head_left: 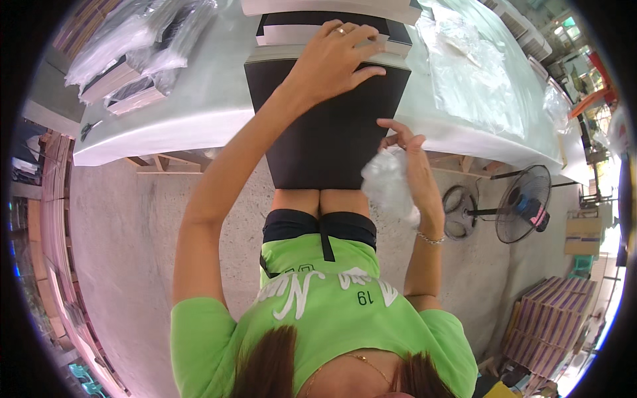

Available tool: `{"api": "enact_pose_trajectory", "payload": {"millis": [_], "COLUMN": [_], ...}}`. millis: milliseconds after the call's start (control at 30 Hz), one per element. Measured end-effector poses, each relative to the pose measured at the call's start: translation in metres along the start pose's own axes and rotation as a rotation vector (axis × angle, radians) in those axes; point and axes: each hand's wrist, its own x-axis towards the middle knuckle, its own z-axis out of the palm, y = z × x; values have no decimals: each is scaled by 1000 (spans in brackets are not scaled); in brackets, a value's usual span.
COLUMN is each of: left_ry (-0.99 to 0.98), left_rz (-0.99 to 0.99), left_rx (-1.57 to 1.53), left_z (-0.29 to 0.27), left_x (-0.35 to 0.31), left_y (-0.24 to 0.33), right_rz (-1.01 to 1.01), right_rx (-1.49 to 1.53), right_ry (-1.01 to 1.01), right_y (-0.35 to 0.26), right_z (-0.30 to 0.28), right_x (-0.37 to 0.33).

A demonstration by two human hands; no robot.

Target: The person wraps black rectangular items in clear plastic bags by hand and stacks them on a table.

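Head view, and the black book (pixel 325 132) sits right in front of you, its far end by the table and its near end out past the table's edge at your thighs; whether it touches your legs, you can't tell from up here. Your left hand (pixel 338 60) is laid across its far end, ring showing, fingers loosely apart and bent toward the pale page edges beyond, thumb out to the side over the black cover. Nothing is clamped there. Over on the right, your right hand (pixel 415 159) is closed around a crumpled wad of clear plastic (pixel 388 182), pressed in by the palm, while index finger and thumb stand apart from each other beside the book's right edge.

Just past your left hand come more books (pixel 332 6), dark covers and pale pages, partly cut off at the top. They're on the pale-covered table (pixel 206 99). To the right, loose plastic sheets (pixel 471 79) lie spread out; to the left, plastic-wrapped books (pixel 136 79) sit in a pile, with scissors (pixel 89 129) near the table's left corner. Lower right, a fan (pixel 524 202) stands on the concrete floor (pixel 451 285), and farther back there's a striped stack of cartons (pixel 551 318).
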Motion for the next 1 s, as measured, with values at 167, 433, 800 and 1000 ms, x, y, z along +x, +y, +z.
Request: {"api": "enact_pose_trajectory", "payload": {"millis": [167, 433, 800, 1000], "left_ry": [-309, -542, -248, -186], "left_rz": [-816, -1304, -1755, -1711], "left_rx": [-596, -1433, -1745, -1750], "left_z": [-59, -55, -63, -50], "left_x": [-31, -144, -182, -184], "left_y": [65, 89, 102, 119], "right_rz": [-32, -70, 129, 95], "right_rx": [43, 17, 310, 357], "right_ry": [-4, -74, -120, -104], "right_y": [7, 29, 57, 64], "right_z": [21, 47, 63, 68], "right_x": [1, -1, -8, -19]}}
